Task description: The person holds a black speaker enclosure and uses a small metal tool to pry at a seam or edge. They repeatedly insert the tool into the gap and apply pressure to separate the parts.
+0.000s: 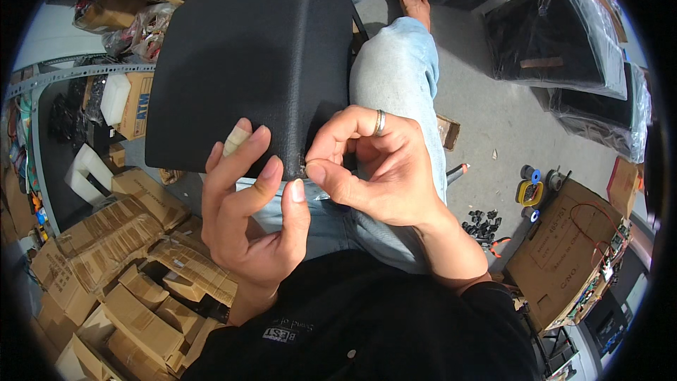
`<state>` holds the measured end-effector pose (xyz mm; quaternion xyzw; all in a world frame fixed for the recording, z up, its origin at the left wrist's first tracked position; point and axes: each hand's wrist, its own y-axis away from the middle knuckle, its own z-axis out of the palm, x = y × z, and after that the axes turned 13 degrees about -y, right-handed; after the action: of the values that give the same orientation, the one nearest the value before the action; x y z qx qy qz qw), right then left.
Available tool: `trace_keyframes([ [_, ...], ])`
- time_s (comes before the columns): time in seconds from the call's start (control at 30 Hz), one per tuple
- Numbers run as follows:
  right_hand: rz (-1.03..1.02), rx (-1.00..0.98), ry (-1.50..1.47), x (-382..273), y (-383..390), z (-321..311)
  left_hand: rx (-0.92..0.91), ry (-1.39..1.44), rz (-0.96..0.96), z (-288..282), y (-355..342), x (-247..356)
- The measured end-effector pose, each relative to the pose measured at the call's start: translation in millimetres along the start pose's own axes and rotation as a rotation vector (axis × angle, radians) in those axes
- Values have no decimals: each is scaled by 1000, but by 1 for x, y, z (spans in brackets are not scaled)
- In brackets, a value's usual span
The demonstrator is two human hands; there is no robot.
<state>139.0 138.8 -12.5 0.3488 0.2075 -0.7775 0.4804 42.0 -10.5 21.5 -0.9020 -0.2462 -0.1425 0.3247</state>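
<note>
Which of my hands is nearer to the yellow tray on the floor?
Right. Your right hand is at the black box, left of the yellow tray; your left hand is farther left, at the same box.

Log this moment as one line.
Left hand: touching black box near corner | Right hand: thumb and forefinger together at that corner | Anything pinched: too small to tell

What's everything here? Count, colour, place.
Large box: one, black, centre
Wrapped boxes: several, black, upper right
Cardboard boxes: many, brown, lower left
Large carton: one, brown, right
Foam pieces: two, white, left
Tub: one, yellow, floor right
Spools: at least two, blue, beside tub
Small parts: pile, black, floor right
Metal rack: one, grey, left
Jeans: one, light blue, centre
Shirt: one, black, bottom
Foot: one, bare, top
Left hand: one, beige wrap, box corner
Right hand: one, silver ring, same corner
</note>
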Motion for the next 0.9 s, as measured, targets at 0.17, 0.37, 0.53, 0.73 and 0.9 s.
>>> trace_keyframes([
  [0.17,4,-23,5,-1,0,0,0,-13,-6,1,2,2],
  [0.37,11,-20,-2,0,-1,-1,-12,-7,1,-1,0,1],
  [0.53,0,-24,22,-2,-2,0,-101,-5,14,-6,-1,4],
  [0.73,28,17,-19,-1,-1,4,-106,-13,20,-8,0,3],
  [0.9,4,30,-2,-1,-2,5,-18,5,17,-2,0,-1],
])
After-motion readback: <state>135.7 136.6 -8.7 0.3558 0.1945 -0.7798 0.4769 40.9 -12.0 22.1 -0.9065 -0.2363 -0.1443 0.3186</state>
